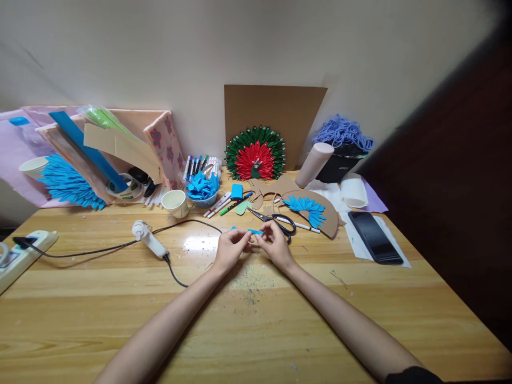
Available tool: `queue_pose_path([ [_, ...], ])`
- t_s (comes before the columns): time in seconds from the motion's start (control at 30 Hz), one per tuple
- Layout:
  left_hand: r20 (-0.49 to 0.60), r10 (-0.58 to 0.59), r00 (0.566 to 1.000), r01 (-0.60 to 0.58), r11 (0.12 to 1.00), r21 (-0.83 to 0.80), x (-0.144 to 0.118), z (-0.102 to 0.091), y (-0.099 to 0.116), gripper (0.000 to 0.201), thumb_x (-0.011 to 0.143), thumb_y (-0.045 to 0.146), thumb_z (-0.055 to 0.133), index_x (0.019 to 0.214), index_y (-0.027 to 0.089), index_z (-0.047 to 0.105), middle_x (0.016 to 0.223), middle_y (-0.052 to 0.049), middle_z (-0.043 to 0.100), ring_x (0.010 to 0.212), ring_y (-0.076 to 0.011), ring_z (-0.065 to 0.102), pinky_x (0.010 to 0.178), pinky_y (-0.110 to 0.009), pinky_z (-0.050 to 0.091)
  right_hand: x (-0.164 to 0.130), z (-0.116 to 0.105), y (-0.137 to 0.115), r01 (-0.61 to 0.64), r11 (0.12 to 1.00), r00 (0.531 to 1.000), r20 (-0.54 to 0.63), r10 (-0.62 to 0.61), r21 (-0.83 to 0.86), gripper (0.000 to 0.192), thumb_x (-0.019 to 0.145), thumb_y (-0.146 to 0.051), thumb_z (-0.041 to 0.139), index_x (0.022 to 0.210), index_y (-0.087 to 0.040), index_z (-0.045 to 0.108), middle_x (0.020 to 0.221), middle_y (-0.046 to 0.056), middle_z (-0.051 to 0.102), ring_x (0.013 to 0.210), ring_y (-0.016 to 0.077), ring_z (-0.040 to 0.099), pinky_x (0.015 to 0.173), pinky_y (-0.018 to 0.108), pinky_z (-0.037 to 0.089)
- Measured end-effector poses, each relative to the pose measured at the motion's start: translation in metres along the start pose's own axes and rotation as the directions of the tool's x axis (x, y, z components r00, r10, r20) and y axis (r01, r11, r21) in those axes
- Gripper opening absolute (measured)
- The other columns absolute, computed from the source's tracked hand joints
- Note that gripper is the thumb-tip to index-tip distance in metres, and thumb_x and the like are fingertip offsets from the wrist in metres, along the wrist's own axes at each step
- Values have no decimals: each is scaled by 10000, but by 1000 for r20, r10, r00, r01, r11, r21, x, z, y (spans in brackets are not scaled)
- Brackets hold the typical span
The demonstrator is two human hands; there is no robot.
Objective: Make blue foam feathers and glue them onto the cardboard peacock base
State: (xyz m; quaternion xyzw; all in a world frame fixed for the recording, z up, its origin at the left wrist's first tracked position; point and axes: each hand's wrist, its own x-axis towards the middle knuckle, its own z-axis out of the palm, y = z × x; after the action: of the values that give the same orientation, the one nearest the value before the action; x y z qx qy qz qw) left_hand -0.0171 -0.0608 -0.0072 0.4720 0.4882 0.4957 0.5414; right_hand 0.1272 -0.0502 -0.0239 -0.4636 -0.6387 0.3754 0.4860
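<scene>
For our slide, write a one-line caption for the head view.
Left hand and right hand pinch a small blue paper piece beside black scissors.

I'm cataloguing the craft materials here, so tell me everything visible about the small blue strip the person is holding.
The blue strip is a small, thin piece of bright blue material, apparently paper or foam sheet, matching the blue petals nearby. It is held roughly level just above the wooden table, pinched between the fingertips of the left hand and the right hand. Only its middle and one small tip left of the left hand's fingers show; the fingers hide the rest. Whether it is folded cannot be told.
</scene>
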Motion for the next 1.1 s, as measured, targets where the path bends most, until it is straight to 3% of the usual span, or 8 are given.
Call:
queue_pose_path([
  [0.1, -8, 8, 1000, -8, 1000, 2, -1, 0, 1, 295, 685, 407, 649, 700, 112, 667, 628, -31, 634, 515, -116, 582, 504, -227, 504, -2, 4, 3, -122, 985, 992, 60, 115, 120, 167, 757, -310, 573, 804, -190, 468, 690, -21, 471, 594, 117, 492, 558, 234, 438],
  [0.23, -3, -18, 1000, 18, 1000, -2, -2, 0, 2, 291, 672, 403, 661, 696, 113, 672, 629, -31, 632, 518, -129, 602, 499, -236, 514, -1, 6, 3, -159, 964, 987, 51, 152, 212, 179, 745, -333, 581, 782, -187, 485, 691, -18, 486, 609, 121, 507, 567, 235, 443],
  [0.4, 7, -32, 999, 32, 999, 4, -1, 0, 1, 304, 664, 417, 661, 691, 114, 663, 632, -32, 630, 517, -135, 601, 486, -238, 503, 0, 5, 4, -122, 981, 993, 20, 120, 153, 159, 738, -322, 579, 756, -182, 507, 666, -14, 494, 576, 117, 485, 525, 228, 428],
  [0.63, -44, 76, 996, -68, 986, 152, 1, -1, -5, 291, 699, 412, 624, 687, 122, 630, 587, -11, 592, 484, -87, 506, 452, -181, 404, -1, 5, 9, -99, 991, 995, 16, 98, 93, 148, 760, -317, 565, 762, -170, 548, 650, -9, 504, 562, 114, 462, 513, 231, 403],
  [1.1, -92, 34, 995, -17, 982, 189, 4, -1, -8, 308, 704, 431, 601, 666, 126, 588, 526, 21, 518, 438, -67, 406, 426, -178, 298, 0, 4, 4, -145, 987, 989, 9, 144, 66, 258, 792, -399, 529, 740, -157, 602, 650, 21, 577, 530, 122, 494, 468, 226, 397],
])
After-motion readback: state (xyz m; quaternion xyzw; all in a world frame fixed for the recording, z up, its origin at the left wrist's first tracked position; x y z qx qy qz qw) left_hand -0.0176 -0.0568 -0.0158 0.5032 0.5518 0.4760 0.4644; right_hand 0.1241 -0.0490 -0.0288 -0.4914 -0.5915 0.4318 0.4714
